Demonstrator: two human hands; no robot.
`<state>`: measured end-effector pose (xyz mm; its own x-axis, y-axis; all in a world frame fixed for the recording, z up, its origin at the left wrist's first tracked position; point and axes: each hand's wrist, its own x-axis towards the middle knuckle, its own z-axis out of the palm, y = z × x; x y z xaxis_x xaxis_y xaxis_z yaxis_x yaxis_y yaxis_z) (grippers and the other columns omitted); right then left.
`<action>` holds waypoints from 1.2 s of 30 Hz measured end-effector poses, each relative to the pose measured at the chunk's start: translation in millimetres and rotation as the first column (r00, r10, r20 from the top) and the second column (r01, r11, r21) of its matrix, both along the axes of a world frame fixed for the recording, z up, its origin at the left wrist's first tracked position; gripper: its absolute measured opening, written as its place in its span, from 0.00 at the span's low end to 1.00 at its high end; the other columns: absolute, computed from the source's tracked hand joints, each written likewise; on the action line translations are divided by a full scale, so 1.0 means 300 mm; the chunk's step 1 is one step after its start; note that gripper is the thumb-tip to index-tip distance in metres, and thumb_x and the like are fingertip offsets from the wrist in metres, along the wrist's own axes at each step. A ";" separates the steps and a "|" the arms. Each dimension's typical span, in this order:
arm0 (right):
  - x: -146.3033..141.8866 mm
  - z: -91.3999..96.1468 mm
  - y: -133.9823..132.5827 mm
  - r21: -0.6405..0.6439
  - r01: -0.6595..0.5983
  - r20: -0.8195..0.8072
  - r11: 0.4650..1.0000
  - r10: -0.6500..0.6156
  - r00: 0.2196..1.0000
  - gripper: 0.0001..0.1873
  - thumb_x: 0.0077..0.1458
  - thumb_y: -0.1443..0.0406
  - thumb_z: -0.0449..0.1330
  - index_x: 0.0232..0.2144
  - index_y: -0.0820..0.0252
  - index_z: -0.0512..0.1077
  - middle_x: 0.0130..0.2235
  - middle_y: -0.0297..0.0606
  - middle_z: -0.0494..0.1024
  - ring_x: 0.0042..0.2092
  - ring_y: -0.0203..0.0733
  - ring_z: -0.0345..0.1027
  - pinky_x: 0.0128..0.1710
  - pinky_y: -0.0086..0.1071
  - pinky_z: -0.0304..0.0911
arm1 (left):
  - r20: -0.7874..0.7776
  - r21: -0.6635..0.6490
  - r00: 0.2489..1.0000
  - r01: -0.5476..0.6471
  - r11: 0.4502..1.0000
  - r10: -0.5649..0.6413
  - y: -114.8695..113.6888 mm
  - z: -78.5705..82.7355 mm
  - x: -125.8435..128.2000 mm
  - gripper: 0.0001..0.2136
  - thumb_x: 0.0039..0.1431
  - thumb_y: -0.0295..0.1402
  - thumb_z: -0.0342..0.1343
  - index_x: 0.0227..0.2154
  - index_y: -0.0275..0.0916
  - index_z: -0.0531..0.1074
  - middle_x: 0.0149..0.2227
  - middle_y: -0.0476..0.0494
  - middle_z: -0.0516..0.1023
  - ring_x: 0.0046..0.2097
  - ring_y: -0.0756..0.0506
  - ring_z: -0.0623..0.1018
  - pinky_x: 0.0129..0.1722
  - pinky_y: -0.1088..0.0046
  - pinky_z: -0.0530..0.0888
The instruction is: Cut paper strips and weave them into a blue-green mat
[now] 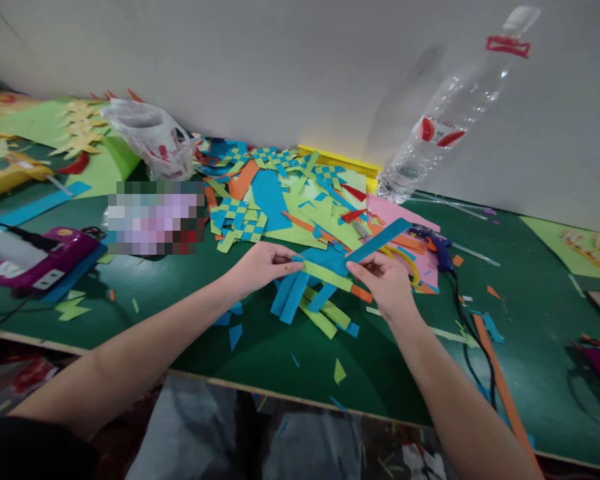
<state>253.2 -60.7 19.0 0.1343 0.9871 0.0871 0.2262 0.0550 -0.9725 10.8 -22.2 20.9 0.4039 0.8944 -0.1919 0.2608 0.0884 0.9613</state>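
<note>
My left hand [260, 265] pinches the left edge of a loose weave of blue and light green paper strips [316, 293] lying on the green table [260, 353]. My right hand [386, 279] is closed on a long blue paper strip [380, 240] that slants up to the right over the weave. Strip ends fan out below both hands toward me.
Finished blue-green woven squares [237, 220] and a pile of coloured paper scraps [300, 193] lie behind. A clear plastic bottle [445, 120] leans on the wall. A blue glue gun [437, 247] with black cord sits right, a purple glue gun [45, 257] left, a plastic bag [153, 137] at back.
</note>
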 end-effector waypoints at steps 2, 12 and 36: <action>-0.005 -0.001 -0.001 -0.005 -0.012 0.003 1.000 0.012 1.000 0.15 0.41 0.56 0.69 0.21 0.59 0.70 0.23 0.31 0.72 0.26 0.34 0.62 0.26 0.30 0.60 | -0.004 -0.011 1.000 0.016 1.000 -0.016 -0.003 0.006 0.004 0.17 0.44 0.43 0.66 0.33 0.36 0.79 0.27 0.45 0.79 0.27 0.50 0.73 0.27 0.75 0.67; -0.021 0.015 -0.008 -0.057 -0.149 0.008 0.987 0.150 0.989 0.15 0.44 0.55 0.68 0.22 0.60 0.71 0.23 0.31 0.71 0.25 0.34 0.62 0.26 0.30 0.59 | 0.001 -0.083 0.993 0.117 0.990 -0.118 -0.007 0.004 0.011 0.14 0.46 0.40 0.65 0.33 0.36 0.80 0.22 0.48 0.75 0.23 0.53 0.68 0.22 0.79 0.65; -0.043 0.032 -0.033 -0.128 -0.296 0.054 0.946 0.305 0.951 0.15 0.45 0.56 0.67 0.26 0.58 0.67 0.24 0.31 0.74 0.25 0.35 0.66 0.26 0.30 0.61 | -0.007 -0.145 0.982 0.187 0.972 -0.190 -0.008 0.007 0.011 0.15 0.46 0.40 0.65 0.35 0.36 0.80 0.25 0.48 0.75 0.24 0.54 0.68 0.21 0.82 0.64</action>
<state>240.4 -70.6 28.5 -0.1728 0.9844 -0.0331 0.2867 0.0181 -0.9579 14.3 -24.6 23.0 0.5573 0.7650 -0.3228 0.3059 0.1723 0.9364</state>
